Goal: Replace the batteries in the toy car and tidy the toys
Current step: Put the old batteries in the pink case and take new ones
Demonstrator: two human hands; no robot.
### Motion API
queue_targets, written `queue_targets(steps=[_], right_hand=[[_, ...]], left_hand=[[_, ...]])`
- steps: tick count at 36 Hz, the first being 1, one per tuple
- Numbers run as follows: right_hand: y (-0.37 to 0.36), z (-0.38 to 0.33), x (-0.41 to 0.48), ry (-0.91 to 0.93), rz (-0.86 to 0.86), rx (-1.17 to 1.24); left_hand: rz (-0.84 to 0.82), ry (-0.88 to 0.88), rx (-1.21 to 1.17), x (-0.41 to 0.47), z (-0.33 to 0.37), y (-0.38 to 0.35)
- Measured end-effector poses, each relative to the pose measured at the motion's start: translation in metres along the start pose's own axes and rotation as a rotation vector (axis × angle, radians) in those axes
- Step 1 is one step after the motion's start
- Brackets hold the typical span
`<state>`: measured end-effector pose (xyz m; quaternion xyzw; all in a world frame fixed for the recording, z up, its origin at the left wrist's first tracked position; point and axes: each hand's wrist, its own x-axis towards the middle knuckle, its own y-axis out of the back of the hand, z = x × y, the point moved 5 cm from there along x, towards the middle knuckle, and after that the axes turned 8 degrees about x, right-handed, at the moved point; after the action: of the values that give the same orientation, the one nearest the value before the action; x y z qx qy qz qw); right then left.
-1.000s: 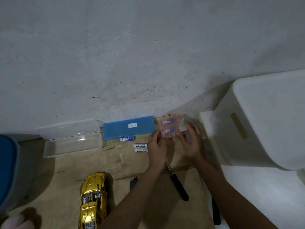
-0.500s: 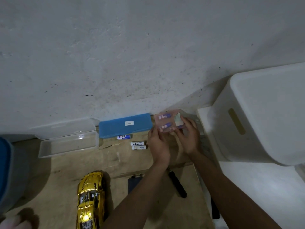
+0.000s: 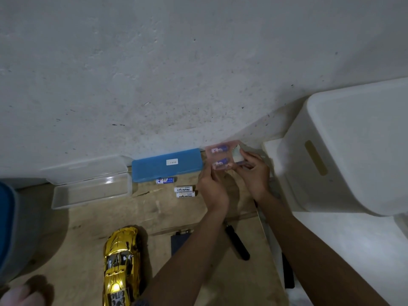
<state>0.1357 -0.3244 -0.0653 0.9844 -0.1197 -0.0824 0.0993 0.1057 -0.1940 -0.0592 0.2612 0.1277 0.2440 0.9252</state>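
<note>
A small pink see-through battery case (image 3: pixel 220 156) with two blue batteries in it is held up near the wall. My left hand (image 3: pixel 213 188) grips its lower left edge and my right hand (image 3: pixel 254 172) grips its right side, fingers on the flap. Three loose batteries lie on the wooden board: a blue one (image 3: pixel 165 180) and two white ones (image 3: pixel 185 189), (image 3: pixel 186 195). The gold toy car (image 3: pixel 121 267) sits at the lower left. A black screwdriver (image 3: pixel 237 242) and a dark battery cover (image 3: pixel 179 240) lie under my left forearm.
A blue closed case (image 3: pixel 166 165) lies against the wall, with an open clear plastic box (image 3: pixel 90 186) to its left. A large white bin (image 3: pixel 353 149) stands at the right. A blue-grey container (image 3: pixel 8 230) fills the left edge.
Both hands have tilted and lifted the pink case slightly toward the wall, and my right fingers have shifted onto its right flap.
</note>
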Motion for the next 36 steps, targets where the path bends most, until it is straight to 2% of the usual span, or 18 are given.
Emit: queue_targets(steps=[8,16,24,30,36], right_hand=[[0.0,0.002,-0.005,-0.027,0.006,0.042],[-0.003,0.005,-0.009,-0.073,0.002,0.065],[-0.006,-0.002,0.001,-0.003,-0.062,-0.203],[-0.01,-0.017,0.008,-0.007,-0.15,-0.359],[-0.016,-0.042,-0.022,0.181,-0.103,-0.418]], left_hand=[[-0.029,-0.015,0.023,0.001,0.002,0.003],[-0.14,-0.051,0.047,0.002,0.01,0.005],[-0.31,0.084,0.018,-0.001,0.021,0.007],[-0.462,0.036,0.111,-0.014,0.04,0.035],[-0.408,-0.006,0.076,-0.036,0.031,0.109]])
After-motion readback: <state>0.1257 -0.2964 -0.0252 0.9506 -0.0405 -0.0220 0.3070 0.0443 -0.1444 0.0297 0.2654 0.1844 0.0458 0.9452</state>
